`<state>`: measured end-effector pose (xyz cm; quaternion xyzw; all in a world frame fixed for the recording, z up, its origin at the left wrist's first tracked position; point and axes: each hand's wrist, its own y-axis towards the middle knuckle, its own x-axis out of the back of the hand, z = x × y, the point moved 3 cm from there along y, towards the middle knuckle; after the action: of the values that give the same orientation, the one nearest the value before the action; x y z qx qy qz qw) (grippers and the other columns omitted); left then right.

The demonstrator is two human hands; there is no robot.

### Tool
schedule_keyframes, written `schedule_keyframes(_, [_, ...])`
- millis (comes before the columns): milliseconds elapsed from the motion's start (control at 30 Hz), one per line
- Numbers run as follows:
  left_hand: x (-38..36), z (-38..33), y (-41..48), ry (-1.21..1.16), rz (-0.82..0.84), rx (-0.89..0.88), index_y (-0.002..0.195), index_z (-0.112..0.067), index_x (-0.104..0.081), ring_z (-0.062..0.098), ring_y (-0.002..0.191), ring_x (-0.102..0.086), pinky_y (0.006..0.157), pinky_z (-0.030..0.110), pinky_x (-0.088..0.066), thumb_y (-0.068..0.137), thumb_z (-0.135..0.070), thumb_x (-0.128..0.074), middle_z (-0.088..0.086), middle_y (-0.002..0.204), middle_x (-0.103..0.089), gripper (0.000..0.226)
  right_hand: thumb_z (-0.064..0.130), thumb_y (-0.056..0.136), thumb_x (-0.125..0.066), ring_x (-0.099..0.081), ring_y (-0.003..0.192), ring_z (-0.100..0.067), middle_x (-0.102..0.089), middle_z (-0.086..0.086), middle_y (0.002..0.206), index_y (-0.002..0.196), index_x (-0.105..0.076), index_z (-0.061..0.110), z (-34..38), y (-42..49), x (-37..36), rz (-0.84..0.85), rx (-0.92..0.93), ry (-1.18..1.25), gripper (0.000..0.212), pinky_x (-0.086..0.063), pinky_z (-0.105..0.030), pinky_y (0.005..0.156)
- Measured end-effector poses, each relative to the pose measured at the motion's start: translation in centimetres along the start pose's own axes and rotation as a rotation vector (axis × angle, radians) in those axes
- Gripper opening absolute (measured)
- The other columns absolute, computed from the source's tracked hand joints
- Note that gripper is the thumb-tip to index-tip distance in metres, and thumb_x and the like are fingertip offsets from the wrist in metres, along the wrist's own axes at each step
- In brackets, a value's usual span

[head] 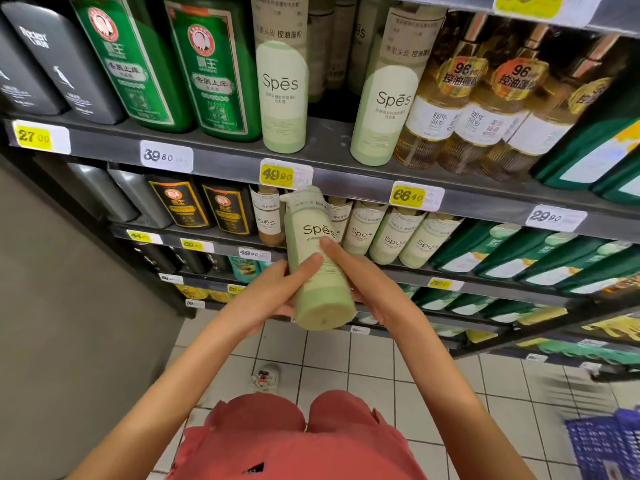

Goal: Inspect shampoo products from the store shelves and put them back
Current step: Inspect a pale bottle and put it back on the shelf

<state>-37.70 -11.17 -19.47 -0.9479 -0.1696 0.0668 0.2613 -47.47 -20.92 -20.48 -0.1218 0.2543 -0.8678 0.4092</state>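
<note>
Two hands hold one pale green Spēs bottle (317,271) just below the yellow 49.90 price tag (277,174), in front of the shelves, its flat base tipped toward the camera and its pump top pointing up at the tag. The left hand (277,292) wraps the lower body with its thumb across the front; the right hand (363,282) grips from the other side with one digit lying along the label. The remaining fingers of both hands are hidden behind the bottle. The small print under the logo is too blurred to read. The bottle covers part of the row of matching Spēs bottles (391,237) below and right of the tag. Directly above the tag stands a taller Spēs bottle (282,95), cut off at the top edge, with dark green bottles (214,74) up and left of the tag and golden bottles (460,109) up and right. Far below the tag, on the tiled floor (363,368), lies a small blurred object (265,377) I cannot identify, and a blue basket (609,445) is cropped at the lower right corner.
</note>
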Motion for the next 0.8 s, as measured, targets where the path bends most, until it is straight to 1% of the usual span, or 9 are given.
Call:
schedule_keyframes(100, [-0.1, 0.0, 0.0, 0.089, -0.109, -0.083, 0.109, -0.006, -0.053, 0.011, 0.079, -0.067, 0.055, 0.019, -0.053, 0.064, -0.056, -0.057, 0.01, 0.104, -0.064, 0.067, 0.049, 0.09, -0.052, -0.066, 0.105, -0.027, -0.069, -0.013, 0.112, 0.114, -0.062, 0.01, -0.3, -0.4, 0.3, -0.061, 0.027, 0.074, 0.047, -0.047, -0.046, 0.1])
schedule_keyframes(200, [-0.6, 0.0, -0.4, 0.111, -0.08, -0.07, 0.103, -0.012, -0.054, 0.006, 0.071, -0.069, 0.055, 0.02, -0.054, 0.08, -0.041, -0.061, 0.001, 0.094, -0.066, 0.038, 0.05, 0.087, -0.053, -0.066, 0.105, -0.028, -0.07, -0.013, 0.111, 0.117, -0.062, 0.007, -0.4, -1.0, 1.0, -0.009, 0.034, 0.037, 0.053, -0.046, -0.049, 0.101])
schedule_keyframes(300, [-1.4, 0.5, -1.2, 0.049, 0.013, -0.041, 0.091, -0.022, -0.054, 0.007, 0.071, -0.07, 0.059, 0.026, -0.058, 0.086, -0.028, -0.06, -0.01, 0.079, -0.069, 0.01, 0.056, 0.072, -0.058, -0.068, 0.102, -0.025, -0.072, -0.01, 0.108, 0.115, -0.064, 0.01, -1.0, -1.9, 1.2, 0.045, 0.014, -0.002, 0.064, -0.049, -0.047, 0.098])
schedule_keyframes(400, [-1.6, 0.4, -2.1, 0.043, -0.05, -0.053, 0.091, -0.019, -0.05, -0.001, 0.063, -0.067, 0.053, 0.022, -0.056, 0.084, -0.026, -0.063, -0.005, 0.085, -0.061, 0.016, 0.054, 0.072, -0.056, -0.068, 0.1, -0.022, -0.073, -0.006, 0.105, 0.107, -0.067, 0.015, -1.0, -2.4, 1.0, 0.05, 0.072, -0.013, 0.053, -0.05, -0.044, 0.096])
schedule_keyframes(467, [-1.4, -0.1, -2.5, 0.083, -0.084, -0.098, 0.094, -0.019, -0.048, -0.006, 0.066, -0.065, 0.053, 0.02, -0.054, 0.081, -0.028, -0.065, -0.006, 0.09, -0.058, 0.023, 0.055, 0.072, -0.057, -0.068, 0.1, -0.021, -0.073, -0.004, 0.106, 0.107, -0.066, 0.019, -0.3, -2.7, 1.1, 0.055, 0.128, -0.023, 0.051, -0.051, -0.043, 0.094])
schedule_keyframes(567, [-0.9, -1.6, -2.6, 0.15, -0.116, -0.185, 0.096, -0.028, -0.045, -0.006, 0.077, -0.065, 0.064, 0.022, -0.057, 0.062, -0.05, -0.067, -0.016, 0.094, -0.058, 0.046, 0.054, 0.078, -0.061, -0.067, 0.101, -0.015, -0.072, 0.003, 0.109, 0.11, -0.063, 0.029, 1.3, -2.7, 1.3, 0.093, 0.249, -0.029, 0.041, -0.055, -0.032, 0.087])
schedule_keyframes(633, [-0.6, -2.7, -2.0, 0.242, -0.18, -0.256, 0.096, -0.031, -0.043, -0.013, 0.079, -0.06, 0.064, 0.01, -0.051, 0.058, -0.058, -0.067, -0.025, 0.093, -0.055, 0.052, 0.047, 0.082, -0.061, -0.065, 0.105, -0.009, -0.069, 0.009, 0.114, 0.118, -0.057, 0.031, 2.4, -2.6, 1.0, 0.065, 0.324, -0.032, 0.04, -0.053, -0.024, 0.085])
schedule_keyframes(700, [-0.3, -3.9, -1.2, 0.293, -0.225, -0.338, 0.105, -0.034, -0.04, -0.016, 0.082, -0.055, 0.061, 0.004, -0.046, 0.069, -0.047, -0.07, -0.026, 0.094, -0.054, 0.049, 0.045, 0.083, -0.062, -0.062, 0.108, -0.003, -0.066, 0.013, 0.117, 0.125, -0.052, 0.031, 3.3, -2.1, 0.7, 0.004, 0.408, -0.028, 0.046, -0.051, -0.019, 0.086])
schedule_keyframes(800, [-0.2, -5.5, 0.3, 0.229, -0.158, -0.433, 0.115, -0.037, -0.041, -0.002, 0.101, -0.058, 0.08, 0.015, -0.05, 0.08, -0.027, -0.067, -0.019, 0.111, -0.058, 0.045, 0.032, 0.085, -0.062, -0.061, 0.109, -0.005, -0.066, 0.011, 0.117, 0.121, -0.053, 0.033, 4.9, -1.2, 0.5, -0.115, 0.497, 0.01, 0.037, -0.052, -0.02, 0.085])
